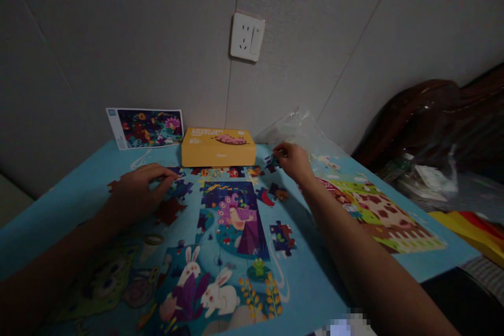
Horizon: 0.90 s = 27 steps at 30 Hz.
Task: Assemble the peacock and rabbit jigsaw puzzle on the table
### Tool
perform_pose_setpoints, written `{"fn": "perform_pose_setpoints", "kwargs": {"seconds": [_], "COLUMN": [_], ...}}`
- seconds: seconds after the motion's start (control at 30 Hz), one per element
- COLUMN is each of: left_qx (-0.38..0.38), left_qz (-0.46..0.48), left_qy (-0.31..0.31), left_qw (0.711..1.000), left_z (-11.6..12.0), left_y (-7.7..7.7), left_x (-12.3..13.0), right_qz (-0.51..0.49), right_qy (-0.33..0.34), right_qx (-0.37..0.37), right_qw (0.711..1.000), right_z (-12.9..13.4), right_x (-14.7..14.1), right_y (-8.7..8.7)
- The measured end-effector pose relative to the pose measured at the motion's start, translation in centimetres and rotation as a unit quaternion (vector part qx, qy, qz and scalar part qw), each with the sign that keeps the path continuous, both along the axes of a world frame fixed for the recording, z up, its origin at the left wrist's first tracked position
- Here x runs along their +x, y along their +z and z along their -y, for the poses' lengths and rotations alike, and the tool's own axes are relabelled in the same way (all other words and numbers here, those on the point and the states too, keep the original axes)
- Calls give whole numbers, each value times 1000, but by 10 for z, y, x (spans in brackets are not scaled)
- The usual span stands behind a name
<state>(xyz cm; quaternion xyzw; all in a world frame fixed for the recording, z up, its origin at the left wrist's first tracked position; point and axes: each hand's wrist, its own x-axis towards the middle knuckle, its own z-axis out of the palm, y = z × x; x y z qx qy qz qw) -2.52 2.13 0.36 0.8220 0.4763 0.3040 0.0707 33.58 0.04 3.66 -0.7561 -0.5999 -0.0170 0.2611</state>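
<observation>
My right hand (293, 161) pinches a dark blue puzzle piece (271, 161) near the back of the table, right of the yellow box (218, 149). My left hand (139, 189) hovers over loose pieces at left, thumb and forefinger slightly apart; I see nothing held between them. By its fingertips lies a dark blue puzzle piece (181, 189), with a brown puzzle piece (170, 211) just below. In the middle is a partly joined jigsaw (236, 252) with a pink peacock, white rabbits and a frog. Two loose pieces (279, 192) and a joined cluster (283, 238) lie to its right.
A picture card (149, 128) leans on the wall beside the box. Behind my right hand lies a clear plastic bag (303, 128). A cow puzzle (388, 212) lies at right, partly behind my forearm. The tablecloth (59, 189) is blue; a socket (247, 37) is on the wall.
</observation>
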Motion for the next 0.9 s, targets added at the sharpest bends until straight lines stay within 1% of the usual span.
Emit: {"fn": "perform_pose_setpoints", "kwargs": {"seconds": [0.07,0.13,0.2,0.27,0.37,0.53,0.63,0.8,0.87,0.9], "left_qx": [-7,-11,-13,-16,-24,-39,-60,-50,-46,-42], "left_qz": [-5,-10,-18,-23,-28,-10,-8,-7,-30,-52], "left_qy": [10,10,-3,-31,-45,-7,-10,-39,-32,-18], "left_qw": [1000,1000,1000,999,998,999,998,998,998,998], "left_z": [-1,-1,1,2,2,-3,-5,-6,-8,-9], "left_y": [-1,-3,-5,-6,-8,-6,-3,4,10,14], "left_x": [-1,0,1,2,2,-5,-10,-15,-19,-23], "right_qz": [-13,-26,-32,-27,-6,76,94,116,125,128], "right_qy": [-9,8,27,40,54,66,64,64,83,102], "right_qx": [-36,-71,-99,-110,-115,-114,-114,-84,-63,-55], "right_qw": [999,997,994,993,992,988,987,988,987,985], "right_z": [-2,-2,-3,-4,-6,-8,-6,-1,2,4], "right_x": [3,1,-2,-4,-5,-5,-8,-15,-21,-25], "right_y": [-3,-7,-13,-19,-26,-31,-30,-25,-23,-22]}}
